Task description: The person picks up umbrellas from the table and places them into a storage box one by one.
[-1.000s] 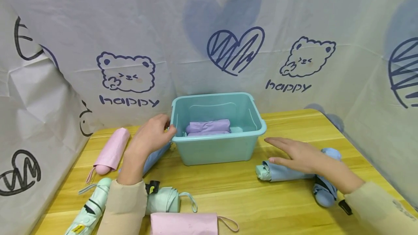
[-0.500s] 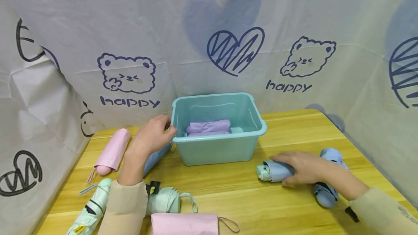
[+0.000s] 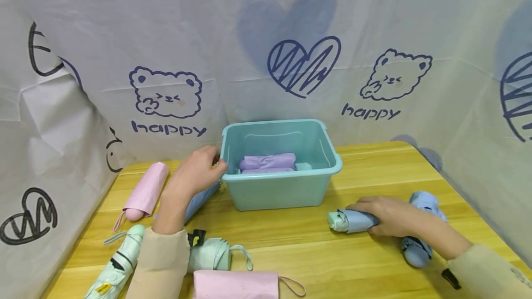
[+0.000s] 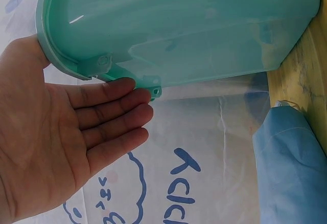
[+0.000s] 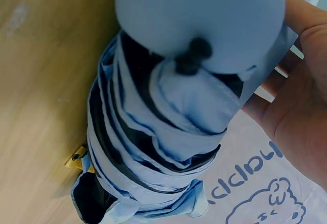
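Observation:
My left hand [image 3: 193,172] holds the left rim of a teal plastic bin [image 3: 278,195]; in the left wrist view its thumb is at the rim and the other fingers lie along the outer side. Inside the bin lie purple folded umbrellas [image 3: 268,161]. On the right, my right hand [image 3: 392,216] grips a folded umbrella [image 3: 359,220] in a blue sleeve, its mint-green end pointing at the bin. Another blue folded umbrella [image 3: 417,253] lies under the right wrist, its round handle and loose folds large in the right wrist view.
Left of the bin are a pink umbrella [image 3: 147,190] and a blue one [image 3: 201,200] partly behind my left arm. Mint umbrellas [image 3: 118,262] [image 3: 209,255] and a pink one [image 3: 237,285] lie near the front. A printed cloth [image 3: 249,50] hangs behind the wooden table [image 3: 299,253].
My right hand has come down from above the sleeved blue umbrella and now grips it. The left hand has stayed at the bin's rim. The head view has shifted slightly.

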### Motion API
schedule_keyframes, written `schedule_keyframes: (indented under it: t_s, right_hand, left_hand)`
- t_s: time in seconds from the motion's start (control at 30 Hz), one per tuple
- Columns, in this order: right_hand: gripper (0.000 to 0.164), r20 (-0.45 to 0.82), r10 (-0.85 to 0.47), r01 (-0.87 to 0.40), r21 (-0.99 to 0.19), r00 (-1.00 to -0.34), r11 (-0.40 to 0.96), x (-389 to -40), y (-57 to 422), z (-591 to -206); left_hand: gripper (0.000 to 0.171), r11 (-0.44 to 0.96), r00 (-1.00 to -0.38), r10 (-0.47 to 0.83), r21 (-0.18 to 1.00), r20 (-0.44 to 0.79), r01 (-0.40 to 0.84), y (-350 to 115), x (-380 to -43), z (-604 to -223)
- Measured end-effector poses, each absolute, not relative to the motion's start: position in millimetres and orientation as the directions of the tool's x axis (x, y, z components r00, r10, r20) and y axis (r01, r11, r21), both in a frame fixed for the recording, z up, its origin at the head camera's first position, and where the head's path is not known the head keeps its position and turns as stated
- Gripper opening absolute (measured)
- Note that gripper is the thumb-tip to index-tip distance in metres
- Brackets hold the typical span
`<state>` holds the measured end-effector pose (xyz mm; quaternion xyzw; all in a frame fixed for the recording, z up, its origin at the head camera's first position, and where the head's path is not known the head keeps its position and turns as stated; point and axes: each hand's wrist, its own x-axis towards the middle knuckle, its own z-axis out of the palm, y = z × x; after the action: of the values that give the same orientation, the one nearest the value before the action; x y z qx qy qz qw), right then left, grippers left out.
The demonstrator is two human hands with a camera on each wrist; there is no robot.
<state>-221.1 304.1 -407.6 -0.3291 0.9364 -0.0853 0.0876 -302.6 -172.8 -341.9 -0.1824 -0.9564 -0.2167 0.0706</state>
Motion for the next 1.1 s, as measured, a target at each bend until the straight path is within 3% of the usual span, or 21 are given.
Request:
schedule_keyframes:
  t_s: [0.43,1.1]
  right_hand:
    - [0.065,-0.024,-0.667,-0.656,-0.158,-0.745,0.738,-219,301,-411]
    - [0.068,0.146,-0.588,-0.606,-0.157,-0.795,0.780,-214,283,-411]
  left_hand:
    - [0.025,0.840,-0.926,0.315,0.393,0.207,0.374,-172,-301,-341]
    - [0.023,0.843,-0.932,0.298,0.402,0.205,0.358,-172,-301,-341]
